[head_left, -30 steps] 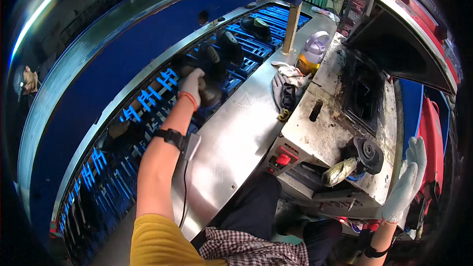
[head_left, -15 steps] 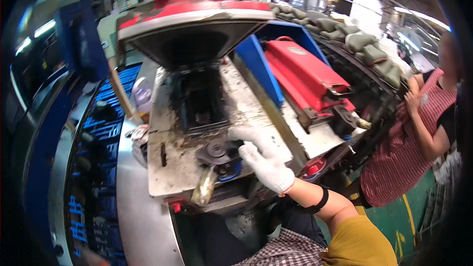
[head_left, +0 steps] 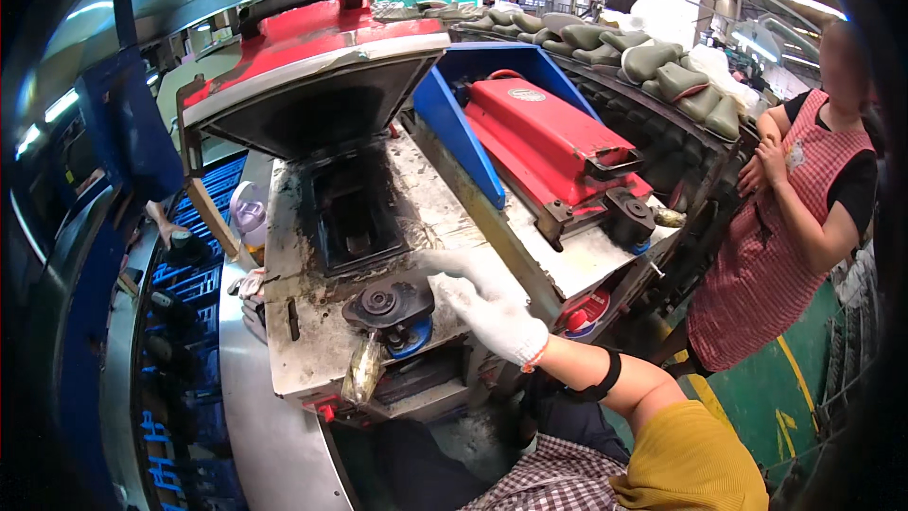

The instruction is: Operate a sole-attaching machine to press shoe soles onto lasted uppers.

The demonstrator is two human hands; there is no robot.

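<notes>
My right hand (head_left: 487, 308), in a white knit glove, reaches in from the lower right over the front of a white machine table (head_left: 463, 237). Its fingers point left, apart, and I see nothing in them. Just left of the fingertips sits a black round-topped clamp (head_left: 380, 299); whether they touch it I cannot tell. A handle wrapped in clear yellowish film (head_left: 363, 371) hangs below the clamp. Behind it a dark rectangular mould cavity (head_left: 357, 218) lies uncovered beneath a raised red lid (head_left: 312, 43). My left hand is out of view.
To the right stands a closed red cover (head_left: 553, 137) beside a blue guard (head_left: 445, 123). Green-grey boots (head_left: 653, 61) are heaped behind it. A person in a red checked apron (head_left: 776, 246) stands at right. Left, another person's hand (head_left: 163, 225) is by a blue-slatted conveyor (head_left: 203, 274).
The view has swung, so the machine sits farther left in the picture. My right hand stays by the clamp with its fingers apart. The lid remains raised.
</notes>
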